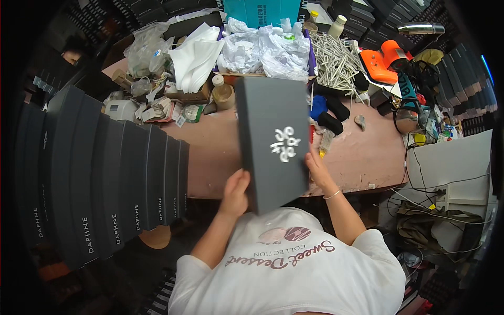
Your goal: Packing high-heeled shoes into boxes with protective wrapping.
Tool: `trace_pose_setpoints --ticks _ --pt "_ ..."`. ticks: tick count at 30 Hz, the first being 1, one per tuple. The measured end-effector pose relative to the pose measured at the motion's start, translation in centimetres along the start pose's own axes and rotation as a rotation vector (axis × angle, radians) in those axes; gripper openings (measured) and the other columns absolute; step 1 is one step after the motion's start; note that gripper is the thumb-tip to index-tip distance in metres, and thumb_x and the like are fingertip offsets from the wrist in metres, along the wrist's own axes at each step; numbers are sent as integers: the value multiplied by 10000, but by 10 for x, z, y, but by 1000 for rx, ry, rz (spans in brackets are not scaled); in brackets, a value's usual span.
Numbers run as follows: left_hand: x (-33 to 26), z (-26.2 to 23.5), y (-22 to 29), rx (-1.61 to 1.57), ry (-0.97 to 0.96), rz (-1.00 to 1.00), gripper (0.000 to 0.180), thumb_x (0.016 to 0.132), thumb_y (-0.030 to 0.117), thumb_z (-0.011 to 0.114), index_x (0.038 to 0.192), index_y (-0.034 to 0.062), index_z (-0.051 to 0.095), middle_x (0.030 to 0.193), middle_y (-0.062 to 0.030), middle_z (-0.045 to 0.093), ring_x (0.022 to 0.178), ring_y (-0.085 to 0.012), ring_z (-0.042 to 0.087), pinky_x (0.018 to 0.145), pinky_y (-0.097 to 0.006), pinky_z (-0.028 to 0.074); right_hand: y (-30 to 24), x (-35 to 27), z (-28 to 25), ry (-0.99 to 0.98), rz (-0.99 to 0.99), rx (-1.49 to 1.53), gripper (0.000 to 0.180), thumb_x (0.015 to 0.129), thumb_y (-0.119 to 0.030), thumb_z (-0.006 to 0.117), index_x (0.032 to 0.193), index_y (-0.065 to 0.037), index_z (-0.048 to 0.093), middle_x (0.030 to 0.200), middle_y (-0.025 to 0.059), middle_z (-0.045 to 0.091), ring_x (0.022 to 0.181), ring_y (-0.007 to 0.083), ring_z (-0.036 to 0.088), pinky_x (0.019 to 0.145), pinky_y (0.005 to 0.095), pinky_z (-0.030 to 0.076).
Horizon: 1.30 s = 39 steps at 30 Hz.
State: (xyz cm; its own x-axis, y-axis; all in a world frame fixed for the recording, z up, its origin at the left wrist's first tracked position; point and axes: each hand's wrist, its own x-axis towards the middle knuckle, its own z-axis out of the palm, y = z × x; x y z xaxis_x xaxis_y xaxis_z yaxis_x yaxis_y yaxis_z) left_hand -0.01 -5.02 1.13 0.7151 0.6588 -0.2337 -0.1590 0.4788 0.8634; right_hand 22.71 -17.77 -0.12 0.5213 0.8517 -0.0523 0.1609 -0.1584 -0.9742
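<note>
A dark grey shoe box (273,110) with white lettering on its lid is held up in front of my body, over the table's near edge. Its lid looks closed. My left hand (235,193) grips the box's left side near the lower corner. On the opposite side, my right hand (317,167) holds the box's right edge, with the fingers partly hidden. The box is slightly blurred and tilted, and it covers part of the pink tabletop (212,152) behind it.
Stacked dark shoe boxes (113,178) fill the left. Crumpled white paper (262,50), a bottle of yellowish liquid (223,94) and a tray of silvery sticks (336,63) line the back. An orange tool (383,63), black-and-blue items (331,113) and cables (420,173) lie rightward.
</note>
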Motion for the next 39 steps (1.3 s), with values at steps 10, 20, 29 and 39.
trace_pose_setpoints --ticks 10,20,29,39 --pt "75 -45 -99 488 266 -124 446 926 280 553 1176 -86 512 1086 -189 601 1039 -261 554 895 -370 423 98 45 28 191 190 -391 622 854 -511 539 1150 34 585 1040 299 604 1010 403 579 882 429 443" --pt "55 47 -98 332 -102 -305 345 891 214 628 1128 -25 555 1047 -97 627 965 -176 585 844 -305 458 85 -47 -86 188 313 468 687 825 -217 658 1411 -37 348 1381 111 431 1192 198 451 997 334 381" --pt "25 141 -99 763 -691 -36 546 865 262 644 1322 29 458 1094 -187 615 955 -243 621 857 -333 489 222 -226 -484 383 675 -146 449 818 -113 611 1229 55 543 1219 121 583 1097 227 552 949 320 421" --pt "-74 32 -55 854 -121 160 463 852 203 626 1253 1 517 1093 -193 625 925 -254 641 814 -333 499 -282 -2 73 -380 -1190 -534 692 631 9 750 1274 -121 531 1390 152 402 1260 349 424 1020 383 380"
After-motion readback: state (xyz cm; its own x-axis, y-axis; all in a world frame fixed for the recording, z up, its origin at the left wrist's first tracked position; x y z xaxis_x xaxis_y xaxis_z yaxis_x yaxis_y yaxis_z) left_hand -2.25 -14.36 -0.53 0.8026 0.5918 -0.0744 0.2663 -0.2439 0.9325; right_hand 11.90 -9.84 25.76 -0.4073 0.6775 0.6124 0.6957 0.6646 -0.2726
